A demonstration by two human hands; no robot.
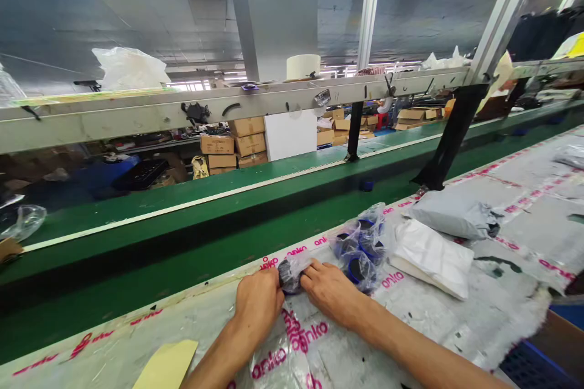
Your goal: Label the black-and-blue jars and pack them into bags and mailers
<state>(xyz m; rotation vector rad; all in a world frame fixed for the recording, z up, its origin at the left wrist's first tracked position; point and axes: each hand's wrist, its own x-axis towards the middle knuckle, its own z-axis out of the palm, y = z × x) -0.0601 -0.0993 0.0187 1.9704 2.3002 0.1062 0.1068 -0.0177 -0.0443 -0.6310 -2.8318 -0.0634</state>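
Observation:
Between my hands is a small dark round part in a clear plastic bag (290,275), just above the plastic-covered table. My left hand (259,299) is closed on its left side, with the fingertips partly hidden behind the knuckles. From the right, the bent fingers of my right hand (325,289) pinch the bag's film. Beyond my right hand lie several round blue-and-black parts in clear bags (360,249), grouped close together. A flat white packet (431,255) rests to the right of them.
Behind the table runs a green conveyor belt (205,279), with a blue piece (366,185) on it. A metal rail (264,103) crosses above on dark posts. A grey bag (456,213) lies at right, yellow paper (166,364) in front. A blue crate (533,364) stands lower right.

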